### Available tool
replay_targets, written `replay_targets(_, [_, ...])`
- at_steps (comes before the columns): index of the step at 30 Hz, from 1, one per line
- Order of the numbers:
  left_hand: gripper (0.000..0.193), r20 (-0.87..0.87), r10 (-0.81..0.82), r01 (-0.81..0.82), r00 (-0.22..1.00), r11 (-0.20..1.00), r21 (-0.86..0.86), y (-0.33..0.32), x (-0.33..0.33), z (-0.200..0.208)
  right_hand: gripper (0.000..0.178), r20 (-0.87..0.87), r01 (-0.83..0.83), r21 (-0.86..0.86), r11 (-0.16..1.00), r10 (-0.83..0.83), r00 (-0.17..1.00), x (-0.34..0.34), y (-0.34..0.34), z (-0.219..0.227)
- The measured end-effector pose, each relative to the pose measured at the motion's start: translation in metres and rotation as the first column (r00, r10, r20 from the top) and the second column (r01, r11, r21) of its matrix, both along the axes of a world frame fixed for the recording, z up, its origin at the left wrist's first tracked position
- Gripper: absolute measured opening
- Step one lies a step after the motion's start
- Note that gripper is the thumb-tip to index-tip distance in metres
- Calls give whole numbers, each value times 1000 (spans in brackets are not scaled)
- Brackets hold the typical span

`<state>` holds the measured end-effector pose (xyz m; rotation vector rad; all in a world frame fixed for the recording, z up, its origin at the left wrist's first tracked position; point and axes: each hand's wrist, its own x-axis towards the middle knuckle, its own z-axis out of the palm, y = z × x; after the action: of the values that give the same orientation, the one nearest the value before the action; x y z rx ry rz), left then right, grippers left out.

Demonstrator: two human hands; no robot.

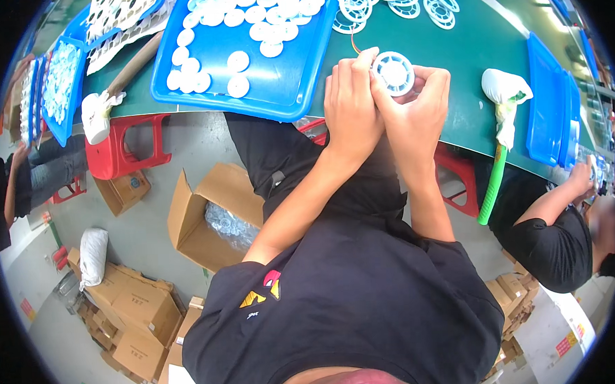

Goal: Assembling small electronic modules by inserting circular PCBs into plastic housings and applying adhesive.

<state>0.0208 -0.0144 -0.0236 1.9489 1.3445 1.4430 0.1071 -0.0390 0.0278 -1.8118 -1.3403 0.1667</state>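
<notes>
So the left hand [352,112] and right hand [416,114] are both gripping a white spoked disc [393,74] by the green bench [470,102].

Free green tabletop [463,85] between right grip [416,117] and green-handled mallet [500,128]; blue tray [276,74] close left, white rings [439,14] ahead.

Shirt: I see a red-and-yellow graphic [265,292] on the black shirt [338,306], with tiny light lettering below it, too small for me to read.
Near-left cartons: dark printed characters show on the brown cartons [139,309].
Carton by the red stool [108,153]: I find a printed mark on this small carton [123,191], too faint to make out.
Near-right sign: a red-and-yellow panel [568,342], its print blurred.
Left-edge sign: another red-and-yellow panel [28,309], illegible from here.
</notes>
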Motion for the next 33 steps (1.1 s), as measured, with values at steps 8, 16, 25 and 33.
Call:
replay_targets(8, [62, 13, -12, 12, 1000, 1000, -2, -1, 1, 4, 60, -10, 30, -26, 999, -30, 999, 1, -1, 3])
replay_targets(16, [67, 42, -107, 111, 993, 987, -114, 0, -6, 18, 61, 407, 332, 43, 942, -320, 856, 129, -35, 19])
replay_targets(25, [66, 141, -214, 245, 967, 930, -273, 2, -15, 25, 37, 98, 256, -185, 949, -242, 965, 186, -69, -6])
replay_targets(33, [67, 196, -270, 317, 943, 908, -273, 9, -27, 24, 43, -353, -316, -359, 878, 186, 917, 91, -71, 43])
